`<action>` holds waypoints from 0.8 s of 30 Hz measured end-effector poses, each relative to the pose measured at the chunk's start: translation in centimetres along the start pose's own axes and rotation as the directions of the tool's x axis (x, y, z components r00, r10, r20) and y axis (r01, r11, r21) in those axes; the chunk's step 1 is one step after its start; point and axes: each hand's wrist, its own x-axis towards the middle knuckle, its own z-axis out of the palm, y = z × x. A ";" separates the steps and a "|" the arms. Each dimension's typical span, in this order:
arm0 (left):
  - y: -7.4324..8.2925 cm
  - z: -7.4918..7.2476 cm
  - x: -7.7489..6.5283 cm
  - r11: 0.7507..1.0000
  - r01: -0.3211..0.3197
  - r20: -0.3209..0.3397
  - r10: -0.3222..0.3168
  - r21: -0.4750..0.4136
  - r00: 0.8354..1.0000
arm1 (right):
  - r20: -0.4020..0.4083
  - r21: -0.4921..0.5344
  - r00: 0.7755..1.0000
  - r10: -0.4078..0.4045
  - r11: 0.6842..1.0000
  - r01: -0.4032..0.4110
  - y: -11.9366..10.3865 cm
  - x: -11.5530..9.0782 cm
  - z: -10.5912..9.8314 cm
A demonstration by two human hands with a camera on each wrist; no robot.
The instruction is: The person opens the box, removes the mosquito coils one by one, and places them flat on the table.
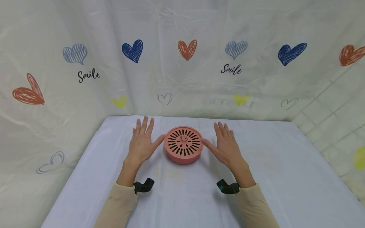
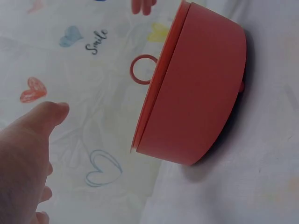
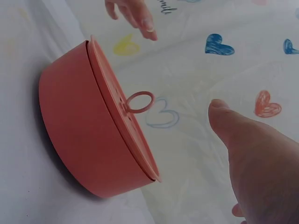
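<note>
A round coral-pink mosquito coil holder (image 1: 183, 158) sits upright on the table, its slotted lid (image 1: 182, 131) in place. In the left wrist view a ring (image 2: 132, 70) stands up from the lid's middle. My left hand (image 1: 141, 144) is spread just left of the holder, and my right hand (image 1: 228, 145) is spread just right of it. Both wrist views show the thumbs apart from the holder and higher than its side wall. Neither hand holds anything. What lies inside the holder is hidden beneath the lid.
A white cloth (image 1: 185, 202) covers the table. Behind it and along the sides hangs a pale curtain (image 1: 205, 85) printed with hearts and the word "Smile". A black wrist strap (image 1: 144, 185) is on the left wrist, another strap (image 1: 229, 187) on the right.
</note>
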 end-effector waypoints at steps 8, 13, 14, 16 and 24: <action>0.4 0.5 0.0 0.999 -0.002 0.016 0.003 -0.036 1.000 | 0.035 0.030 0.999 0.012 0.999 -0.014 0.3 0.2 0.4; 0.5 0.9 0.0 0.998 -0.012 0.016 0.013 -0.060 1.000 | 0.046 0.057 0.999 0.007 0.998 -0.010 0.4 0.1 0.6; 0.5 0.9 0.0 0.998 -0.014 0.017 0.015 -0.066 1.000 | 0.050 0.062 0.999 0.003 0.998 -0.006 0.4 0.1 0.6; 0.6 1.0 0.0 0.996 -0.018 0.020 0.020 -0.089 1.000 | 0.061 0.071 0.998 0.000 0.997 -0.005 0.3 0.0 0.6; 1.0 1.5 -0.1 0.987 -0.046 0.031 0.051 -0.153 0.998 | 0.100 0.088 0.995 0.015 0.996 -0.024 0.2 -0.1 0.9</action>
